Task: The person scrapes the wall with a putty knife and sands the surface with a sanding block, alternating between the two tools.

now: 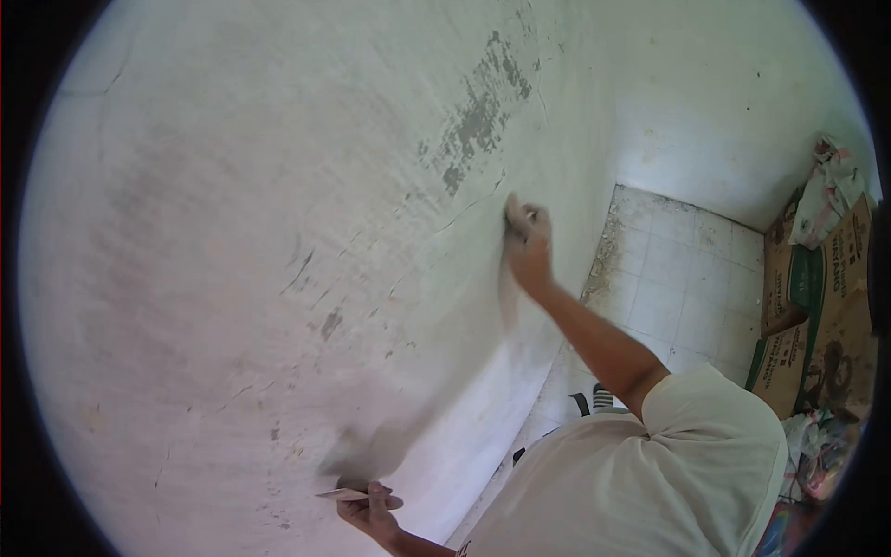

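My right hand (529, 243) is at the pale plastered wall (241, 213), close to a thin crack and below a patch of exposed grey. Its fingers are curled and slightly smeared by motion. A small pale bit shows between them, but I cannot make out what it is. Lower in the view, my left hand (373, 511) grips a thin, flat, pale plate (340, 495), seen nearly edge-on, close to the wall. The plate's exact kind does not show. Grey smudges mark the fingers of this hand.
Tiled floor (682, 269) with crumbly debris runs along the wall's base. Cardboard boxes (840, 297) stand at the right, with a crumpled white sack (829, 195) on top. Plastic bags (817, 459) lie nearby. A striped shoe or sandal (602, 397) shows beside my white shirt (631, 483).
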Tool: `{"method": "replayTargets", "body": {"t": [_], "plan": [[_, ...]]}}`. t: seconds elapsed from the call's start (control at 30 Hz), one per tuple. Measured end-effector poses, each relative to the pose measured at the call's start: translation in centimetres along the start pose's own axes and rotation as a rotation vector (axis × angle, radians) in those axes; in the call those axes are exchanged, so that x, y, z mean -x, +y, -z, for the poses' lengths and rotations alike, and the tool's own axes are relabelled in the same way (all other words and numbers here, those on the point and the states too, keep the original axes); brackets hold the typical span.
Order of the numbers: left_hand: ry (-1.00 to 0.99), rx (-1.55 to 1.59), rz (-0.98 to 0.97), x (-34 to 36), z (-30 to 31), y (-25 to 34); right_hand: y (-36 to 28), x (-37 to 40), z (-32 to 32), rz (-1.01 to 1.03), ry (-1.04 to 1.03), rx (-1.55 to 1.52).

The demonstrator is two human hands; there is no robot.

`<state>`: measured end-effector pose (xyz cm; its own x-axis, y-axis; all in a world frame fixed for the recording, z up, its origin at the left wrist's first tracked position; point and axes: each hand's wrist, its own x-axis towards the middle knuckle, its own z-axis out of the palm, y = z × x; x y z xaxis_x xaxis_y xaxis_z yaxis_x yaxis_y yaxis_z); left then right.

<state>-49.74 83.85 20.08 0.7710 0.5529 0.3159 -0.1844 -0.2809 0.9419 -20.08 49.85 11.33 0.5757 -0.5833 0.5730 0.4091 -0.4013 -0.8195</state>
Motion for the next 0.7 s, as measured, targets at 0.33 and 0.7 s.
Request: {"method": "replayTargets", "body": {"t": [0.33,0.7], "plan": [[-0.006,-0.097,-0.160,-0.4,-2.0,0.8,2.8,-6.0,0.5,-0.030,-0.009,0.167],[0.114,-0.104,-0.117,-0.4,-1.8,-0.5,6.1,-10.1,0.7,-0.055,-0.011,0.128]]}}
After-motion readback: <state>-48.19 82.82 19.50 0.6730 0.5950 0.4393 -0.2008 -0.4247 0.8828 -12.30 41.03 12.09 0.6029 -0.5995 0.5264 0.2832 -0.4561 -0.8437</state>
